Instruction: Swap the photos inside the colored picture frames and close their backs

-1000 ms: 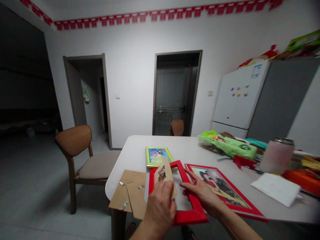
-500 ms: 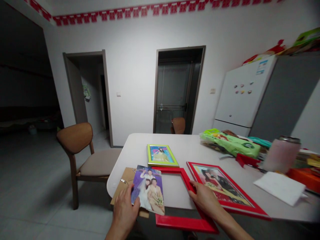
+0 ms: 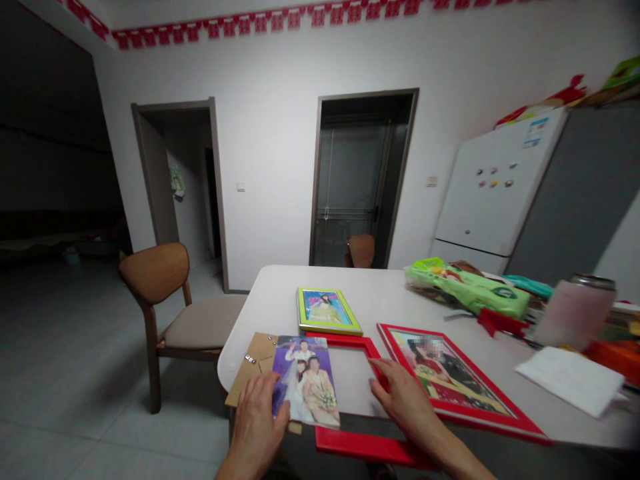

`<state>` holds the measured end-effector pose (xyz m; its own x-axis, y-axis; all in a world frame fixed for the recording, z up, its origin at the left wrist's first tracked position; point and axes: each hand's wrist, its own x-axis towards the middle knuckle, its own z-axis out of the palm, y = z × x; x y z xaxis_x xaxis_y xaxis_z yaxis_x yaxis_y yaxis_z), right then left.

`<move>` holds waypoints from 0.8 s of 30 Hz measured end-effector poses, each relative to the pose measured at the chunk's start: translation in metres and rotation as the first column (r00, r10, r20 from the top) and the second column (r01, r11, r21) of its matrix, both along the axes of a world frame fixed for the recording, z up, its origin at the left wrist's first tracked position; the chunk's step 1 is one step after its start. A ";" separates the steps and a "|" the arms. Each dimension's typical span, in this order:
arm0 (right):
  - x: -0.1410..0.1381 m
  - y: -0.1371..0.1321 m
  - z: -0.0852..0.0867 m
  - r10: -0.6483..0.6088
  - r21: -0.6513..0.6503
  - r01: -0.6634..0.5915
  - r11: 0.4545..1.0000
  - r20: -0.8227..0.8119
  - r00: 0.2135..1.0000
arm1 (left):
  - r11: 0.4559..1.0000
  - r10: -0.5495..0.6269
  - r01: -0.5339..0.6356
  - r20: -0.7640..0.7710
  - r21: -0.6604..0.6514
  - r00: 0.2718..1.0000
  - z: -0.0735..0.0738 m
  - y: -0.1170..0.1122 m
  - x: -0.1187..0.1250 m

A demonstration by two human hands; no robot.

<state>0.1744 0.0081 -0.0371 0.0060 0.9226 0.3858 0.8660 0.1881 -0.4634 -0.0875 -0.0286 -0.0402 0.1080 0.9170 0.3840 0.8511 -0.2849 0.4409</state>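
My left hand (image 3: 260,407) is closed at the left edge of a wedding photo (image 3: 310,387) with a purple background, its thumb near the lower corner. Under the photo and hand lies a brown backing board (image 3: 260,357) with metal clips. My right hand (image 3: 405,400) grips the right bar of a red picture frame (image 3: 365,447) with no picture in it. The frame's front bar reaches past the table edge, and the photo covers its left bar. Beside my right hand lies a larger red framed photo (image 3: 450,373). Behind the frame is a small yellow-green framed photo (image 3: 330,310).
At the table's (image 3: 280,280) right stand a green packet (image 3: 465,290), a pinkish jar (image 3: 575,313) and folded white paper (image 3: 570,380). A wooden chair (image 3: 155,273) is on the left, another (image 3: 361,251) behind the table. A fridge (image 3: 490,193) stands at the back right.
The photo has moved slightly right with my left hand, and lies a little flatter over the frame's left side. My right hand stays at the frame's right bar. The view has shifted slightly.
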 end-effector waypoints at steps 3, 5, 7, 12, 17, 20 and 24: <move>-0.027 0.000 0.000 0.072 -0.163 -0.133 0.978 -0.337 0.939 | 0.998 -0.068 0.068 0.004 0.011 0.998 -0.002 -0.004 0.005; -0.048 0.004 -0.001 -0.006 -0.304 -0.194 0.933 -0.550 0.835 | 0.988 -0.153 0.153 -0.010 0.003 0.988 -0.004 -0.007 0.011; -0.067 0.008 0.000 -0.095 -0.416 -0.287 0.863 -0.692 0.715 | 0.971 -0.235 0.233 -0.041 -0.049 0.971 -0.006 -0.007 0.017; -0.093 0.003 0.031 -0.054 -0.296 -0.506 0.810 -0.897 0.439 | 0.960 -0.280 0.280 -0.004 -0.018 0.960 -0.003 0.001 0.028; -0.091 -0.010 0.056 0.012 -0.101 -0.469 0.877 -0.972 0.233 | 0.959 -0.276 0.193 0.551 0.205 0.788 0.017 0.006 0.043; -0.082 -0.010 0.042 -0.127 -0.222 -0.405 0.887 -0.960 0.249 | 0.983 -0.166 0.142 0.875 0.112 0.455 0.027 0.003 0.062; -0.058 -0.005 0.021 -0.137 -0.207 -0.278 0.938 -0.958 0.252 | 0.942 -0.088 0.334 0.987 0.038 0.135 0.025 0.001 0.082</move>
<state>0.1167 0.0034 -0.0162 0.1024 0.9874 -0.1207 -0.2640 -0.0900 -0.9603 -0.0057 -0.0280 -0.0151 -0.0373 0.9788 0.2014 -0.3914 -0.1997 0.8983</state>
